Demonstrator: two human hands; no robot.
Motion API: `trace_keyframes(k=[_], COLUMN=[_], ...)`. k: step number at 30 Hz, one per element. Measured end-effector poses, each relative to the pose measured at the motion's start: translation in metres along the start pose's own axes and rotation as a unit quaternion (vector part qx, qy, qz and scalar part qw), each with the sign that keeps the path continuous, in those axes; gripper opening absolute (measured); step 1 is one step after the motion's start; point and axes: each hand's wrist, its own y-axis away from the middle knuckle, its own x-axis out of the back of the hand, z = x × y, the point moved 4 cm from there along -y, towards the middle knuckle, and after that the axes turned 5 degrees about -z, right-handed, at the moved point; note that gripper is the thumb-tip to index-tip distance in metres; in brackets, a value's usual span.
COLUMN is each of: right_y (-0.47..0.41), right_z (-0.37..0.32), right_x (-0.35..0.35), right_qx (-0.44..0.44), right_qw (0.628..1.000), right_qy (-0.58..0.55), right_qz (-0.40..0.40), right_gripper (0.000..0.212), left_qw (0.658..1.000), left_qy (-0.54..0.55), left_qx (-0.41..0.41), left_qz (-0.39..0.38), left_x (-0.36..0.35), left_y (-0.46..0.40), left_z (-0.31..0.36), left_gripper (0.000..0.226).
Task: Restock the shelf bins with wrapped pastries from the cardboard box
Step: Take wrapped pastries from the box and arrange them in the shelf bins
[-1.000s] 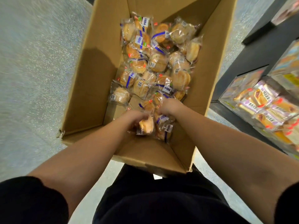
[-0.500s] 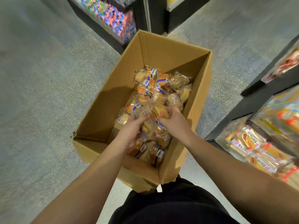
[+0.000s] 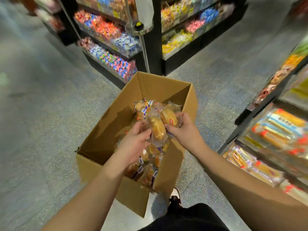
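Observation:
An open cardboard box (image 3: pixel 100 144) stands on the floor, with several wrapped pastries (image 3: pixel 150 170) lying in its bottom. Above the box I hold a small bunch of wrapped pastries between both hands. My left hand (image 3: pixel 135 142) grips one golden pastry (image 3: pixel 157 128) from the left. My right hand (image 3: pixel 185 132) holds another pastry (image 3: pixel 169 116) from the right, fingers curled round its wrapper. Shelf bins (image 3: pixel 273 130) with wrapped snacks stand to the right.
Black shelf units with bins of coloured candy (image 3: pixel 110 47) stand beyond the box, with a metal pole (image 3: pixel 144 47) at their corner. Grey speckled floor (image 3: pixel 41 114) lies to the left. My shoe (image 3: pixel 175 197) is beside the box's near corner.
Both hands have risen out of the box with the pastries held between them. The view has tilted up, so the far shelves now show.

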Motion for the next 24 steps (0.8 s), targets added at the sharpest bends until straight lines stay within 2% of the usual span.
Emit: trace_keyframes(k=[8,12,15,17,21,24], right_y=[0.113,0.175,0.221,0.252,0.313,0.363], right_z=[-0.004,0.017,0.037,0.052,0.078,0.101], right_x=[0.015,0.034,0.064,0.089,0.145,0.190], right_qx=[0.040,0.030,-0.009,-0.018,-0.017,-0.007], right_qw=[0.994,0.986,0.979,0.971,0.933,0.902], right_qy=[-0.098,-0.151,-0.176,-0.194,-0.301,-0.357], right_qz=[0.025,0.056,0.104,0.135,0.198,0.242], right_gripper=[0.044,0.030,0.035,0.036,0.028,0.019], left_qw=[0.995,0.989,0.983,0.974,0.955,0.938], left_qy=[0.013,0.003,-0.002,-0.008,-0.046,-0.055], left_qx=[0.020,0.053,0.078,0.099,0.130,0.134], left_qz=[-0.099,-0.135,-0.167,-0.202,-0.264,-0.316], left_x=[-0.028,-0.063,-0.106,-0.136,-0.207,-0.274], left_y=[0.072,0.099,0.112,0.119,0.125,0.130], left_z=[-0.012,-0.033,-0.045,-0.056,-0.075,-0.093], left_gripper=[0.064,0.056,0.038,0.035,0.049,0.084])
